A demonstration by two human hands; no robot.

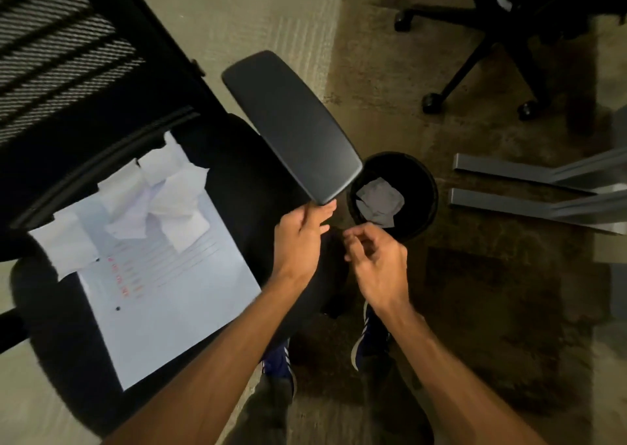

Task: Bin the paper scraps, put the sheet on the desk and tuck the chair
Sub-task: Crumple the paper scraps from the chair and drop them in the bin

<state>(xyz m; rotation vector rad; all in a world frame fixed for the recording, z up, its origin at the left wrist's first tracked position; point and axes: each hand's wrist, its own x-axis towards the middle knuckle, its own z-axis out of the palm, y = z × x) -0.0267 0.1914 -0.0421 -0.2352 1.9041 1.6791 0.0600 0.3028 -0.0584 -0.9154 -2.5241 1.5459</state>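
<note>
A black office chair stands at the left, and a white printed sheet lies on its seat. Several torn and crumpled paper scraps sit on the sheet's far half. A round black bin stands on the floor right of the chair, with one scrap lying inside. My left hand grips the near tip of the chair's armrest. My right hand hovers just in front of the bin, fingers loosely curled and apart, holding nothing.
Grey metal desk feet lie on the carpet right of the bin. A second chair's wheeled base stands at the top right. My blue shoes are on the carpet below my hands.
</note>
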